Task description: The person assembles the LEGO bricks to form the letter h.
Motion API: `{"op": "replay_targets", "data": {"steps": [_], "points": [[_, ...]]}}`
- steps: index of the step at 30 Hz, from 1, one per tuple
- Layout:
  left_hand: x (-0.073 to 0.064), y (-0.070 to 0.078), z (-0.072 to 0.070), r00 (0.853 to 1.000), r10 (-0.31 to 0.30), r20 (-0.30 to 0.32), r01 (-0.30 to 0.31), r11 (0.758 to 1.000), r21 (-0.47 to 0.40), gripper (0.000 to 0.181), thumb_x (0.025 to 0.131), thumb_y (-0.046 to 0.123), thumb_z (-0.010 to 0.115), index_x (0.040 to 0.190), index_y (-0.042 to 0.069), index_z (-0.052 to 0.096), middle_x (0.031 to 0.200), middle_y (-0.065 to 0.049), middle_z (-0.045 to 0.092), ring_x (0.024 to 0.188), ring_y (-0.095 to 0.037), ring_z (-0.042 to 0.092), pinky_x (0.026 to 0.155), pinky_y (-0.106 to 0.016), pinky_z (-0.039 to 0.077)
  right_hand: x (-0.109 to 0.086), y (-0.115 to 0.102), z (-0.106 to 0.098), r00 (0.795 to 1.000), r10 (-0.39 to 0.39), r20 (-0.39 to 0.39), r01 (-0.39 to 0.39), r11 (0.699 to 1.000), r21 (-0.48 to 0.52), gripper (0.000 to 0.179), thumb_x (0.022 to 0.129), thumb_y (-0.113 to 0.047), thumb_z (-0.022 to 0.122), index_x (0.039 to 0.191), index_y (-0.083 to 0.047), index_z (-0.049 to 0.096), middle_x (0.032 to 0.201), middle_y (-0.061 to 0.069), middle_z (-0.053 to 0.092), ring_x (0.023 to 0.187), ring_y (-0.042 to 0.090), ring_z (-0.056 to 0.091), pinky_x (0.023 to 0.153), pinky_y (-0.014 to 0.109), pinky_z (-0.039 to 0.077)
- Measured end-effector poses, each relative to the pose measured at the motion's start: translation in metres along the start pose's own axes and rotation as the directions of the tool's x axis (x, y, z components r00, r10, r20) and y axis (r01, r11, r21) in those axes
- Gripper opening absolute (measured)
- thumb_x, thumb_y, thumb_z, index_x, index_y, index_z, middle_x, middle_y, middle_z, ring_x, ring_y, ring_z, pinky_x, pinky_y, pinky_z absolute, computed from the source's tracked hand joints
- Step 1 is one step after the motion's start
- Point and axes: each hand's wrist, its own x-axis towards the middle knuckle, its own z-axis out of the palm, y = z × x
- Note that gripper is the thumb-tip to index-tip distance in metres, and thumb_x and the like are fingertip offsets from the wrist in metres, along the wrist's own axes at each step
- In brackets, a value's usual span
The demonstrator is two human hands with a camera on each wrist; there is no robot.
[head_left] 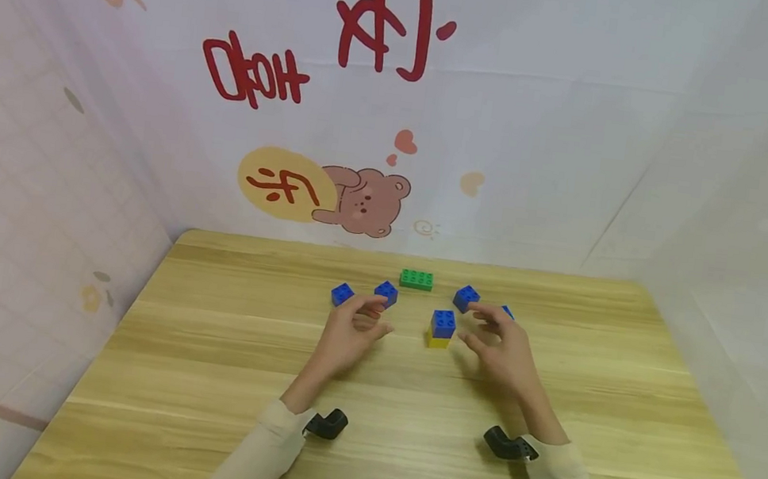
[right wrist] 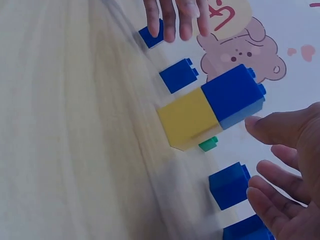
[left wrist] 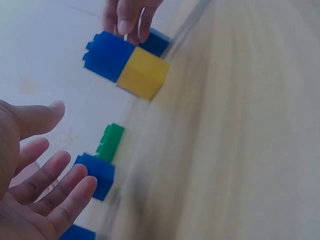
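Observation:
A blue brick point(head_left: 443, 321) is stacked on a yellow brick point(head_left: 439, 342), upright on the table between the two hands. My left hand point(head_left: 353, 331) is held to the left of this stack, fingers loosely bent and nothing in them. On the other side, my right hand point(head_left: 501, 350) is just right of the stack, thumb and fingers parted around air. In the right wrist view the thumb tip comes close to the stacked blue brick point(right wrist: 234, 95). Beyond the left fingers sit two blue bricks, one partly covered by that hand point(left wrist: 47, 190).
A green brick point(head_left: 417, 279) lies farther back on the wooden table point(head_left: 413, 467). Another blue brick point(head_left: 466, 298) stands beyond the right fingertips, and one more point(head_left: 508, 312) is mostly hidden behind that hand. A printed white cloth point(head_left: 539, 147) hangs along the table's back edge.

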Motion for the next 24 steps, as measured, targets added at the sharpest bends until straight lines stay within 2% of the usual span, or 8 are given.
{"op": "replay_targets", "data": {"steps": [7, 13, 17, 20, 24], "points": [[0.002, 0.003, -0.022, 0.996, 0.038, -0.079, -0.038, 0.999, 0.007, 0.043, 0.09, 0.01, 0.079, 0.13, 0.002, 0.065, 0.122, -0.023, 0.066, 0.117, -0.038, 0.064, 0.099, -0.051, 0.058, 0.0, 0.002, -0.006, 0.996, -0.012, -0.088, 0.013, 1.0, 0.002, 0.054, 0.089, -0.015, 0.082, 0.137, -0.004, 0.06, 0.136, 0.023, 0.063, 0.118, 0.043, 0.062, 0.104, 0.059, 0.05], [0.006, 0.002, -0.039, 0.984, 0.026, -0.178, -0.032, 0.999, -0.031, 0.038, 0.089, 0.009, 0.08, 0.126, 0.01, 0.068, 0.121, -0.023, 0.066, 0.119, -0.04, 0.063, 0.104, -0.055, 0.055, 0.001, 0.007, -0.014, 0.986, -0.06, -0.157, 0.058, 0.998, -0.019, 0.053, 0.088, -0.008, 0.081, 0.136, 0.0, 0.06, 0.143, 0.017, 0.06, 0.126, 0.04, 0.059, 0.107, 0.057, 0.048], [0.008, -0.001, -0.048, 0.973, 0.012, -0.232, -0.015, 1.0, -0.011, 0.039, 0.089, 0.013, 0.081, 0.125, 0.01, 0.069, 0.124, -0.02, 0.067, 0.121, -0.035, 0.062, 0.106, -0.052, 0.054, 0.002, 0.013, -0.019, 0.984, -0.062, -0.17, 0.057, 0.998, -0.035, 0.053, 0.089, -0.009, 0.08, 0.137, -0.001, 0.059, 0.144, 0.019, 0.058, 0.13, 0.042, 0.056, 0.109, 0.06, 0.047], [0.008, -0.005, -0.053, 0.969, -0.005, -0.246, 0.009, 1.0, 0.017, 0.042, 0.089, 0.017, 0.082, 0.128, 0.01, 0.068, 0.129, -0.019, 0.066, 0.125, -0.031, 0.06, 0.109, -0.05, 0.053, 0.002, 0.017, -0.021, 0.983, -0.049, -0.177, 0.042, 0.998, -0.041, 0.055, 0.089, -0.012, 0.081, 0.138, -0.001, 0.058, 0.144, 0.02, 0.059, 0.132, 0.042, 0.054, 0.111, 0.061, 0.046], [0.008, -0.013, -0.058, 0.972, -0.029, -0.233, 0.036, 0.999, 0.027, 0.045, 0.089, 0.019, 0.082, 0.131, 0.01, 0.066, 0.135, -0.018, 0.063, 0.13, -0.031, 0.057, 0.113, -0.049, 0.05, 0.002, 0.022, -0.023, 0.983, -0.024, -0.182, 0.015, 0.999, -0.05, 0.058, 0.089, -0.015, 0.081, 0.14, -0.001, 0.057, 0.144, 0.021, 0.058, 0.135, 0.042, 0.052, 0.113, 0.06, 0.044]]}}
